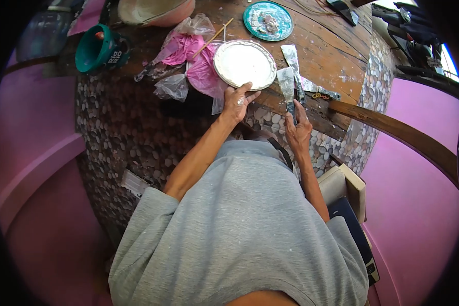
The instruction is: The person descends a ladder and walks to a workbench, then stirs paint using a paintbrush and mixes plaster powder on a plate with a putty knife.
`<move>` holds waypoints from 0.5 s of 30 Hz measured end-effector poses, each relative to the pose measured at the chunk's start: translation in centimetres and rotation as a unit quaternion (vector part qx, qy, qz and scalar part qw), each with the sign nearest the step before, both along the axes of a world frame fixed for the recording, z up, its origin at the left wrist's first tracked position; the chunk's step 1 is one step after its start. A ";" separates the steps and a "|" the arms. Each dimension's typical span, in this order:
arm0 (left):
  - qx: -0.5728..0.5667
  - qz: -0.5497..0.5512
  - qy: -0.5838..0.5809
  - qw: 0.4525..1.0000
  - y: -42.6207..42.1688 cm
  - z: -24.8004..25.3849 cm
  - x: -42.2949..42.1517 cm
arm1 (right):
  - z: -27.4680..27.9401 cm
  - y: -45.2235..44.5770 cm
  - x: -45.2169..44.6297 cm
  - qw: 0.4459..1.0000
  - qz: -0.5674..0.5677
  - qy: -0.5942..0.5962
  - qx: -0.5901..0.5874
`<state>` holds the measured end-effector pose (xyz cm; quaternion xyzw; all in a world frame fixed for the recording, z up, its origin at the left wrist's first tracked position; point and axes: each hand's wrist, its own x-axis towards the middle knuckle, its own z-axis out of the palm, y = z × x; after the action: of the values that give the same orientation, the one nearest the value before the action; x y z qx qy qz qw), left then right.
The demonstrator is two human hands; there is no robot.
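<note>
Stretching across the top of the view, the wooden worktop point(331, 57) carries everything at hand. A round white-coated disc point(245, 64) sits at its near edge, in front of the person, with the left hand point(236, 103) at its near rim: thumb on top, the other fingers partly hidden, apparently holding it. Right of the disc lies a putty knife point(286, 84), its long axis running away from the body, blade outward and just beside the rim; whether they touch, I cannot tell. The right hand point(299, 127) is nearer to it, fingers closed around the handle. Two more knives point(290, 57) lie close by. Smallest is the white lettering point(116, 57) on a teal container point(107, 46): sideways, perhaps "Rio" in part, otherwise unclear.
</note>
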<state>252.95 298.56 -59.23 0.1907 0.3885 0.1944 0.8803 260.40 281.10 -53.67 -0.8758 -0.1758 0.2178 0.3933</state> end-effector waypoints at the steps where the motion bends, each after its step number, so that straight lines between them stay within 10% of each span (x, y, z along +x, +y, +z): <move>1: -0.006 0.005 -0.022 1.000 0.0 0.3 0.1 | 0.4 0.2 0.0 1.000 0.007 0.001 0.003; 15: 0.066 0.042 -0.038 0.996 2.3 2.0 -2.9 | 3.1 2.4 -1.7 0.999 0.007 0.038 0.031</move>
<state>250.10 300.83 -57.21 0.2239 0.3489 0.2636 0.8710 258.67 283.53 -50.59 -0.8530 -0.1736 0.2482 0.4251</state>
